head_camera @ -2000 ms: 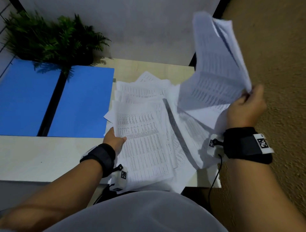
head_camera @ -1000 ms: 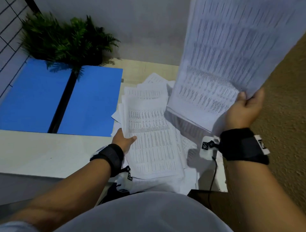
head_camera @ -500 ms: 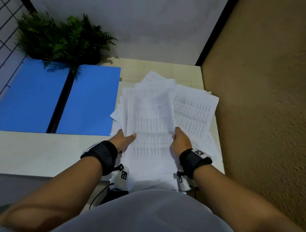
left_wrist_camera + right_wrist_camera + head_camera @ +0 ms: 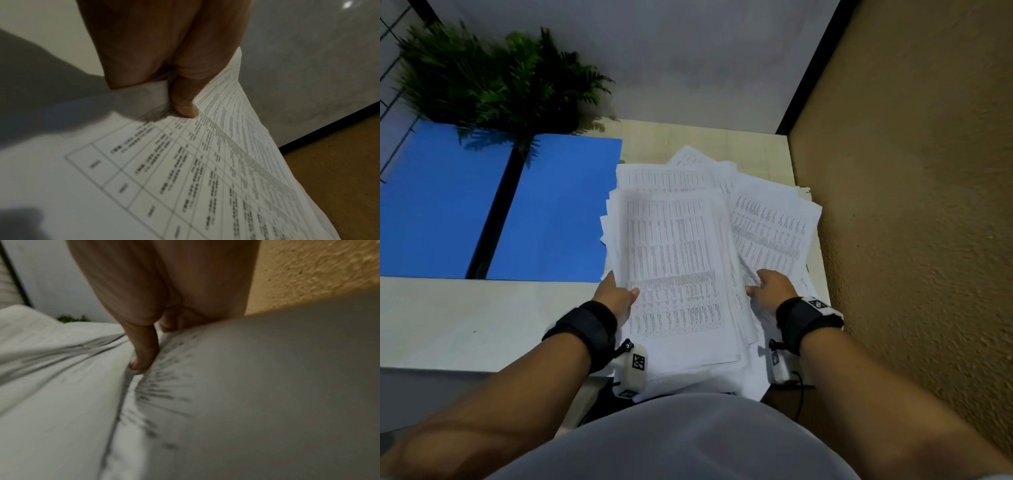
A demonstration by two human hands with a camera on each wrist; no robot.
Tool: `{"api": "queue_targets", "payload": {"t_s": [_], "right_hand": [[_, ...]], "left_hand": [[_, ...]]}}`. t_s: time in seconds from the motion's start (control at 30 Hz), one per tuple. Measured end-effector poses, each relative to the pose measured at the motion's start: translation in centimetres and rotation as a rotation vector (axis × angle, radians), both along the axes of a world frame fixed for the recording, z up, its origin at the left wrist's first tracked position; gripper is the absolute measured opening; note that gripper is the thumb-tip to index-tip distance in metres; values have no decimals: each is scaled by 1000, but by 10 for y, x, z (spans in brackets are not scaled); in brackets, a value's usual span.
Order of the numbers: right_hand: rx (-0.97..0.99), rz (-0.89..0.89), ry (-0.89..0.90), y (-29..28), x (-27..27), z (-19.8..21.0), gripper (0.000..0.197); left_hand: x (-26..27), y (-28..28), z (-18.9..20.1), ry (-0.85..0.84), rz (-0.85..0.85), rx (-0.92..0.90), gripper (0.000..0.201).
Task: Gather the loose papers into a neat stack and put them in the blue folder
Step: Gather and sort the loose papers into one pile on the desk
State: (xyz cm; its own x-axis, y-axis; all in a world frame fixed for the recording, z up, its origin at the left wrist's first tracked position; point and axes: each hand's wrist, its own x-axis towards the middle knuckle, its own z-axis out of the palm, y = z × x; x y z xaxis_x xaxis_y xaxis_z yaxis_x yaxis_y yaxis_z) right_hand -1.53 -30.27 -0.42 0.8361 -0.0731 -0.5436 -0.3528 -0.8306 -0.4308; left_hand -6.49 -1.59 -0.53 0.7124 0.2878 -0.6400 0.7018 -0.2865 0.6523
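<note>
Printed papers (image 4: 671,260) lie in a rough pile on the right part of the pale desk (image 4: 465,322). More sheets (image 4: 774,233) fan out askew to the right. My left hand (image 4: 616,294) pinches the pile's left edge, thumb on top; in the left wrist view the left hand (image 4: 180,97) has its fingers under the sheet (image 4: 205,178). My right hand (image 4: 770,287) is at the askew sheets. In the right wrist view its thumb (image 4: 144,356) sits in the crease between the piles and paper (image 4: 246,386) covers its fingers. The blue folder (image 4: 558,205) lies open and flat to the left.
A green fern (image 4: 493,78) stands behind the folder, its fronds over the black spine (image 4: 496,205). A rough tan wall (image 4: 911,205) runs close along the desk's right edge. A grey wall (image 4: 688,61) closes the back. Bare desk surface lies near the front left.
My right hand brought the raised bundle down onto the pile, then slid right to the askew sheets. My left hand kept its hold on the pile's left edge.
</note>
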Motion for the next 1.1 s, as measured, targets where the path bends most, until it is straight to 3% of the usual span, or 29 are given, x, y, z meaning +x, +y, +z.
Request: {"api": "queue_targets", "payload": {"t_s": [0.03, 0.1, 0.27, 0.37, 0.43, 0.53, 0.67, 0.73, 0.9, 1.0, 1.1], "right_hand": [[44, -78, -45, -1, 0, -2, 21], [148, -331, -117, -6, 3, -1, 8], [-56, -594, -187, -33, 18, -2, 44], [44, -609, -258, -36, 15, -6, 23], [201, -637, -314, -31, 8, 2, 11], [359, -694, -510, -24, 4, 32, 29], [281, -643, -721, -30, 18, 96, 62], [356, -604, -776, -34, 25, 127, 55], [686, -563, -836, -16, 25, 168, 18], [879, -623, -652, 8, 21, 140, 25], [728, -526, -434, 28, 9, 89, 16]], "left_hand": [[0, 2, -1, -7, -7, 0, 48], [-1, 6, -1, -12, -8, -2, 49], [-2, 5, -2, -6, -8, -15, 46], [1, 0, -4, -1, 9, -11, 31], [3, -2, -1, 4, -17, 15, 36], [4, -1, -5, 27, -39, 17, 51], [4, 1, -5, 39, -31, -12, 52], [4, 0, -6, 25, -27, -19, 51], [4, 2, -15, 11, 33, -99, 46], [4, 6, -25, -1, 76, -156, 47], [5, 1, -1, 23, 61, -126, 60]]}}
